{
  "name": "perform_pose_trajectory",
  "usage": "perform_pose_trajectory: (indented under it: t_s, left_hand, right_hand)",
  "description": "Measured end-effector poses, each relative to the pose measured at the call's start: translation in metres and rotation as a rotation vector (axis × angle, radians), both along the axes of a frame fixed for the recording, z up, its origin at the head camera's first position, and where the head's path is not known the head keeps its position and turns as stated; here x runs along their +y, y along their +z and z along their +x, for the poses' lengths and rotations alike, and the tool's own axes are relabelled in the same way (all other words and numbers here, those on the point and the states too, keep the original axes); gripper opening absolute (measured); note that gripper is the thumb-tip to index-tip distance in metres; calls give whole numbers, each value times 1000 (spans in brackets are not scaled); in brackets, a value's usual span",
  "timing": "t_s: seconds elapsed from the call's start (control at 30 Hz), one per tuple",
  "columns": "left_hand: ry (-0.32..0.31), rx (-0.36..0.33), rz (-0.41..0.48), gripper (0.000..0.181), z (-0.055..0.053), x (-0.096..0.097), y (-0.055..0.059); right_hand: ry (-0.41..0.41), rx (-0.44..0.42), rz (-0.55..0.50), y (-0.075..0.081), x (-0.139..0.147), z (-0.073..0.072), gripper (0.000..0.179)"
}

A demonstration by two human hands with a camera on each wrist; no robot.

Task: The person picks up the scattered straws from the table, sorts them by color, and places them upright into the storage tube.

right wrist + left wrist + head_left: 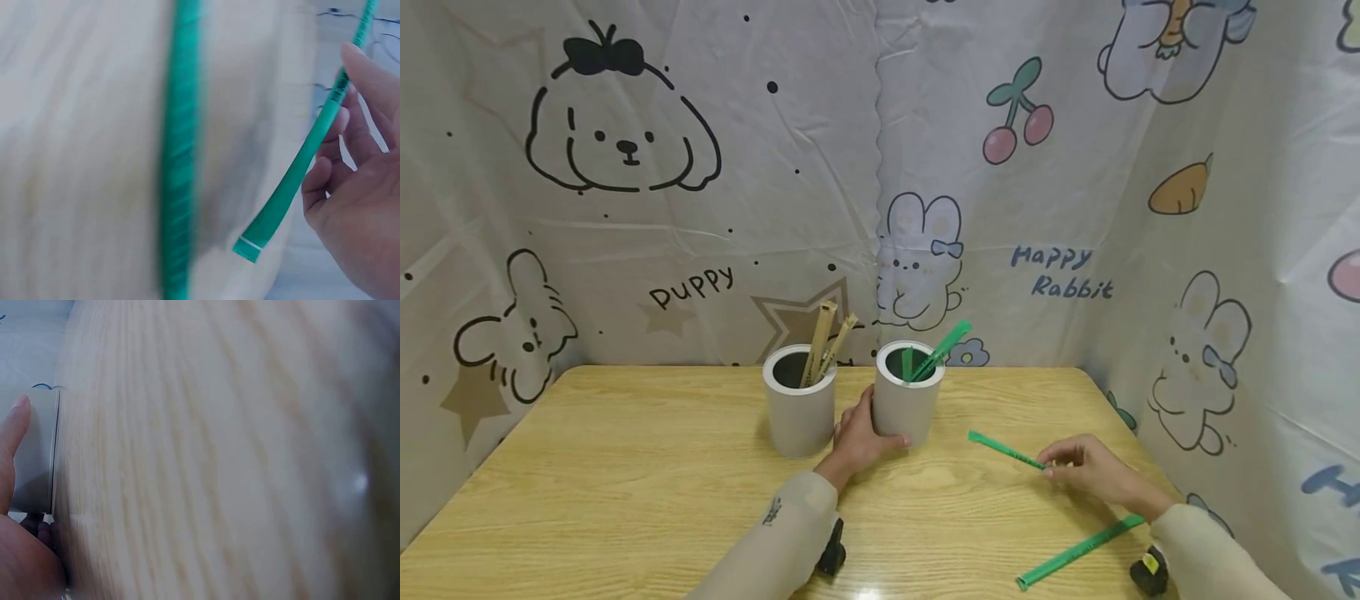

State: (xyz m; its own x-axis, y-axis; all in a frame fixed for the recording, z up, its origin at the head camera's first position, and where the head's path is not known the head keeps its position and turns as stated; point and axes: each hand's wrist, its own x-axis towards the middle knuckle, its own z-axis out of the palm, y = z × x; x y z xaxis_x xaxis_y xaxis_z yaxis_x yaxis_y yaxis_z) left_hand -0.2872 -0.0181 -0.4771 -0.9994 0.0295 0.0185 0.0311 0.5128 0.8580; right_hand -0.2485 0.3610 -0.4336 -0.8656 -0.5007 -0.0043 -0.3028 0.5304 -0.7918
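Observation:
My left hand [859, 440] grips the lower part of a white round holder [904, 417], thumb across its front and fingers on its left side. Several green wrapped sticks [951, 343] lean out of that holder. In the right hand [1093, 471], thumb and fingertips pinch a slim green wrapped stick [1003, 450] above the table. The right wrist view shows dark print and a flat sealed end on this held stick [287, 181]. Below the right hand, another green wrapped stick [1078, 552] lies on the table.
Left of the gripped holder stands a second white holder [801, 421], with several tan wrapped sticks [820, 342] in it. The wooden table [625, 467] ends at a printed cloth [820, 167] hanging behind and at the sides.

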Motion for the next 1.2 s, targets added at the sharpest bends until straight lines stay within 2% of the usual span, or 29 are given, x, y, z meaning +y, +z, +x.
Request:
perform_pose_trajectory:
  t_s: [0.13, 0.27, 0.4, 0.57, 0.63, 0.7, 0.8, 0.9, 1.03, 1.2]
  left_hand:
    - [1, 0, 2, 111, 0, 0, 0]
    - [3, 7, 2, 111, 2, 0, 0]
    - [3, 9, 9, 111, 3, 0, 0]
    - [-3, 4, 19, 112, 3, 0, -1]
    - [1, 9, 21, 112, 2, 0, -1]
    - [4, 9, 13, 112, 1, 0, -1]
    - [2, 14, 11, 112, 0, 1, -1]
    - [3, 7, 12, 112, 1, 1, 0]
    - [10, 8, 18, 111, 4, 1, 3]
    - [4, 6, 13, 110, 5, -1, 5]
  right_hand:
    - [-117, 36, -69, 21, -13, 1, 30]
    - [-227, 66, -199, 42, -31, 1, 23]
    - [-300, 114, -433, 66, -55, -3, 12]
    - [-285, 113, -837, 99, -87, -10, 16]
    - [-285, 115, -965, 109, -102, -13, 18]
    - [-306, 145, -1042, 116, -116, -17, 20]
    - [-367, 221, -1025, 118, -137, -22, 24]
    - [-443, 271, -892, 111, -155, -27, 20]
    - [-519, 261, -717, 94, -173, -34, 8]
    - [-556, 219, -541, 73, -184, -42, 24]
